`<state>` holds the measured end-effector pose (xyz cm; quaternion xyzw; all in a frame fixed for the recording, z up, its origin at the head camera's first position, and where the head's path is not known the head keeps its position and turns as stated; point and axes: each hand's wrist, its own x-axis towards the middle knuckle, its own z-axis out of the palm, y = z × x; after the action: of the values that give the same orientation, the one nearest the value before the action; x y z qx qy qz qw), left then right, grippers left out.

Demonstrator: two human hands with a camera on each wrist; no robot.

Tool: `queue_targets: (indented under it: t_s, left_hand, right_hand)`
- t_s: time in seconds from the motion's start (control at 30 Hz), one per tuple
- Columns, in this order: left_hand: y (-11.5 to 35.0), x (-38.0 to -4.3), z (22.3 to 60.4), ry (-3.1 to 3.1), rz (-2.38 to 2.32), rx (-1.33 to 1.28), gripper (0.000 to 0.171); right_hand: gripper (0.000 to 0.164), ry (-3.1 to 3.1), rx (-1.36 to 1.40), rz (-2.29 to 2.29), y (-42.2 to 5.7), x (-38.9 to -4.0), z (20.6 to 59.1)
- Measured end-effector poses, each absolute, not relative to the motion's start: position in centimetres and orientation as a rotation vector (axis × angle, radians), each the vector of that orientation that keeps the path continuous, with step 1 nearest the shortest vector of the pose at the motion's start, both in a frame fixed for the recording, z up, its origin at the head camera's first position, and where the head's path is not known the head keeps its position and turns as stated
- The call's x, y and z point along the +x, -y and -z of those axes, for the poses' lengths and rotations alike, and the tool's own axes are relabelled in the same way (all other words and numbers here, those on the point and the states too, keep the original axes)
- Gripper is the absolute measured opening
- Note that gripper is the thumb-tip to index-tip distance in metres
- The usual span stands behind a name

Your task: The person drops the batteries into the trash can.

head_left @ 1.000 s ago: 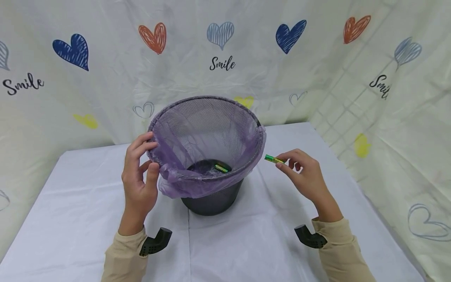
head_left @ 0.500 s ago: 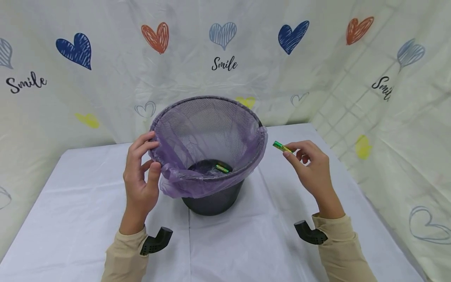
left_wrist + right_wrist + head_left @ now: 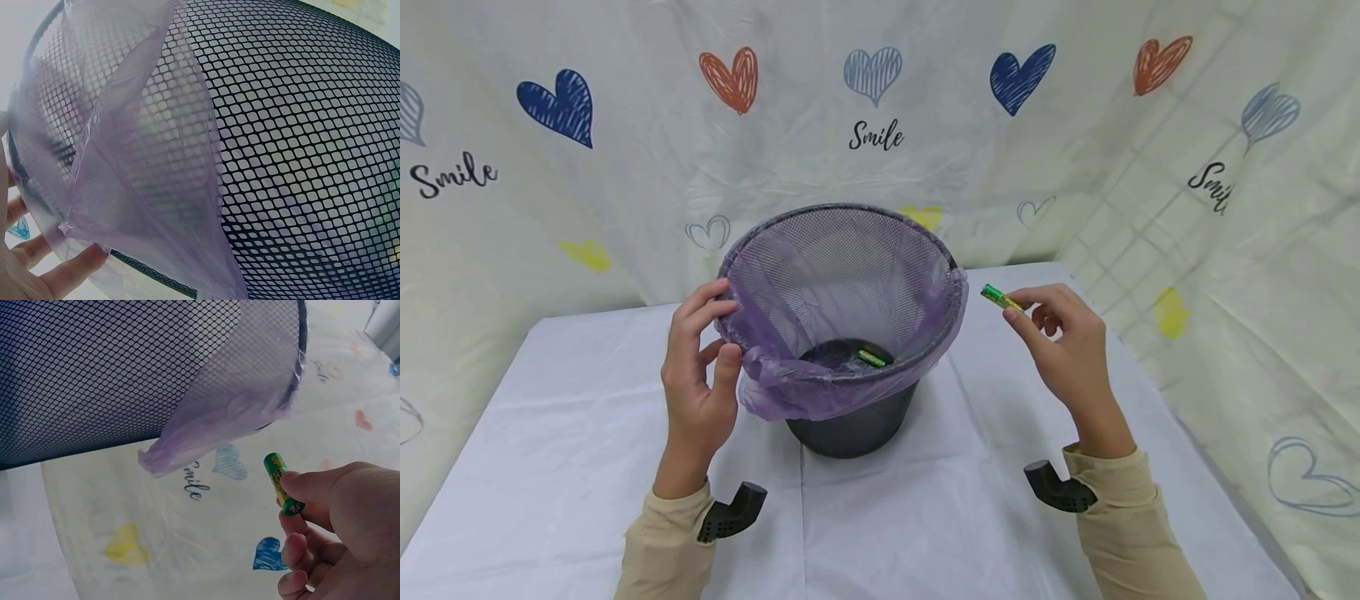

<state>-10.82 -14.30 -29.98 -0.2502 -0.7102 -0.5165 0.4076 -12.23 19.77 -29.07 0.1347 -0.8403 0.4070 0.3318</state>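
A black mesh waste bin (image 3: 850,432) stands on the table, lined with a thin purple plastic bag (image 3: 808,393) folded over its rim. My left hand (image 3: 695,392) holds the bin at the left side of the rim, its fingers bent against rim and bag. To the right of the bin, my right hand (image 3: 1071,354) pinches a green and yellow battery (image 3: 1000,297) between thumb and index finger, clear of the rim. In the right wrist view this battery (image 3: 275,474) slants with one flat end showing. Another green battery (image 3: 872,358) lies inside on the bin's floor.
A white cloth covers the table (image 3: 925,525). Behind and to the right hangs a pale curtain (image 3: 790,158) printed with hearts and "Smile". A black angular mount (image 3: 733,515) sits on the left cuff, another (image 3: 1060,487) on the right cuff.
My right hand has moved up and slightly right with the battery, away from the bin's rim. The left hand and bin keep their place.
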Motion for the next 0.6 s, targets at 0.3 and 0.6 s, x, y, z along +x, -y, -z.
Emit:
queue_targets:
  t_s: [0.3,0.6]
  left_hand:
    - [14.3,-10.7,29.9,1.791,1.307,-0.629,0.056]
    - [14.3,-10.8,30.0,1.793,1.294,-0.625,0.055]
  right_hand:
    - [0.014,2.139,0.383,-1.122,-19.2,-12.0,27.9]
    - [0.014,2.121,0.408,-1.189,-18.4,-11.7,26.7]
